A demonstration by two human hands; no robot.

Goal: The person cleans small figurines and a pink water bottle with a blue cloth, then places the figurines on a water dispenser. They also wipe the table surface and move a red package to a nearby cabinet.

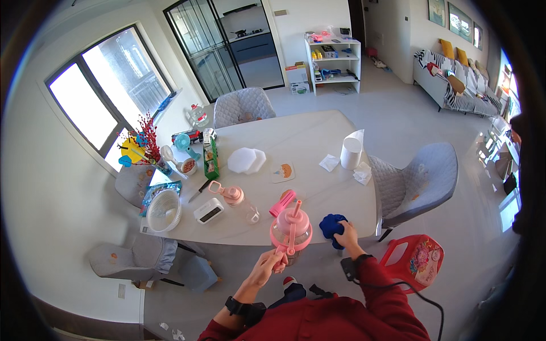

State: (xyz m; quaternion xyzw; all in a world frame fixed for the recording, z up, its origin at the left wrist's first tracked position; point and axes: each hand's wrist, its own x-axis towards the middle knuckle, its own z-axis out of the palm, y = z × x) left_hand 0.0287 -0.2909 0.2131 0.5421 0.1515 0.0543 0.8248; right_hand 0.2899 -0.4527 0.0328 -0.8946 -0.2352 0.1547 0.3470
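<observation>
My left hand is closed round the handle of a large cup with a pink lid, pink straw and see-through body. The cup is upright, just off the table's front edge. My right hand grips a bunched dark blue cloth, which lies at the front right edge of the table. Behind the cup is a pink object, its kind unclear. To its left a clear bottle with a pink looped lid lies on its side.
On the white table are a white device with a dark display, a knife, a white basket, white octagonal pads, a coaster and a paper roll. A red stool and grey chair stand right.
</observation>
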